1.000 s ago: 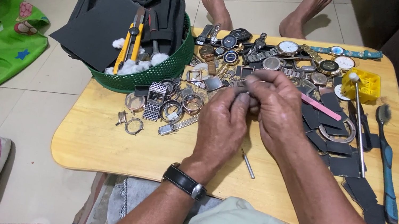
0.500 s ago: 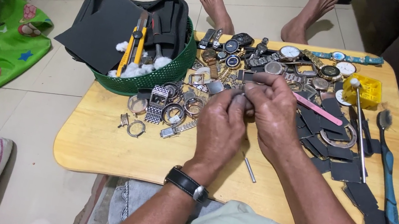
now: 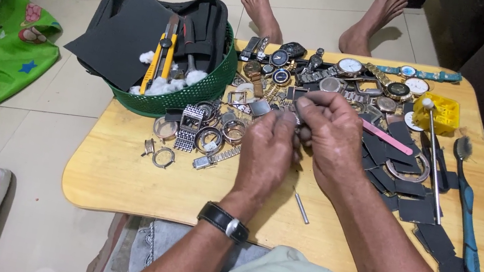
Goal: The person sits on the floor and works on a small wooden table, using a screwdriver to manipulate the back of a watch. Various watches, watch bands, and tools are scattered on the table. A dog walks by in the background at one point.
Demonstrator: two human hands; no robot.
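My left hand (image 3: 265,153) and my right hand (image 3: 332,137) meet above the middle of a low wooden table (image 3: 116,180). Both pinch a small metal watch part (image 3: 293,114) between their fingertips; most of it is hidden by the fingers. A black wristwatch (image 3: 224,221) sits on my left wrist. Just beyond my hands lies a heap of watches and watch cases (image 3: 331,75). To the left of my left hand are loose metal bezels and bracelet pieces (image 3: 202,136). A thin metal pin (image 3: 301,206) lies on the table under my wrists.
A green mesh basket (image 3: 197,92) at the back left holds a black pouch, a black sheet (image 3: 118,36), a yellow knife (image 3: 152,68) and cotton. At right lie a pink stick (image 3: 386,137), black squares (image 3: 429,233), a yellow box (image 3: 439,113) and a blue toothbrush (image 3: 469,207). Another person's bare feet (image 3: 264,2) rest beyond.
My hands stay pressed together over the same spot, with only small finger movements on the part. The things on the table have not moved.
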